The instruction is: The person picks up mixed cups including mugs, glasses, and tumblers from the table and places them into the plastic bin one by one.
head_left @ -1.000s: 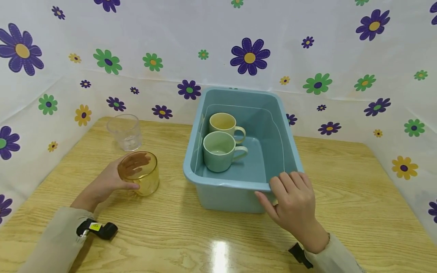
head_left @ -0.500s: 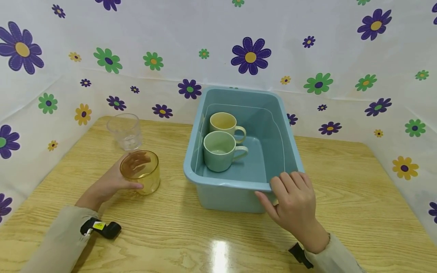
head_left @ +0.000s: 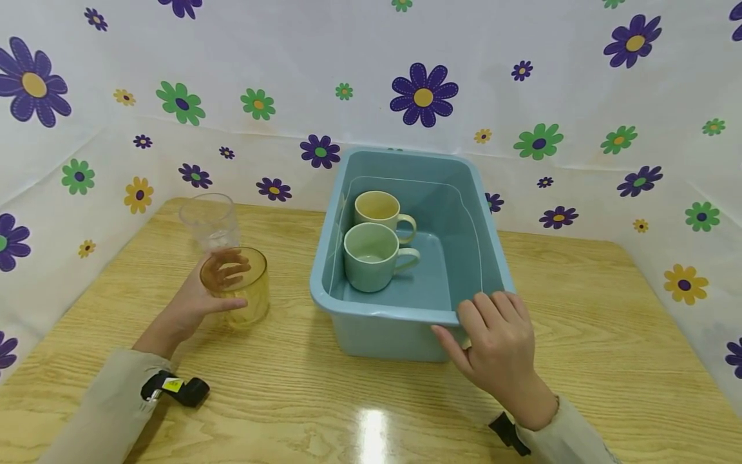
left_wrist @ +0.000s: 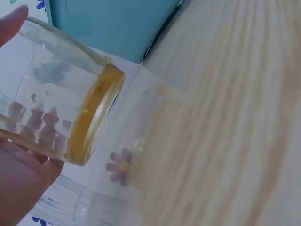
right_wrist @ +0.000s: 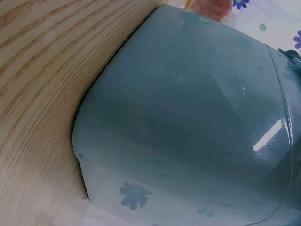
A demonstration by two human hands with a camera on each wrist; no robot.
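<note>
My left hand (head_left: 194, 303) grips an amber drinking glass (head_left: 256, 299) from its left side, thumb in front and fingers behind, seen through the wall. In the left wrist view the amber glass (left_wrist: 56, 70) is tilted in the picture, its thick base (left_wrist: 89, 122) facing the wooden table. My right hand (head_left: 500, 341) holds the front right corner of a blue plastic bin (head_left: 394, 338), fingers curled over the rim and thumb outside. Inside the bin, a green mug (head_left: 371, 274) and a pale yellow mug (head_left: 377, 207) stand upright along the left wall, handles pointing right.
A clear glass (head_left: 210, 216) stands on the table just behind the amber one. The wooden table (head_left: 290, 399) ends at a white flower-print cloth (head_left: 371, 51) at the back and sides. The bin stands near the back edge.
My left hand has turned slightly and raised the amber glass a little, toward the clear glass in the head view. My right hand and the bin have stayed in place.
</note>
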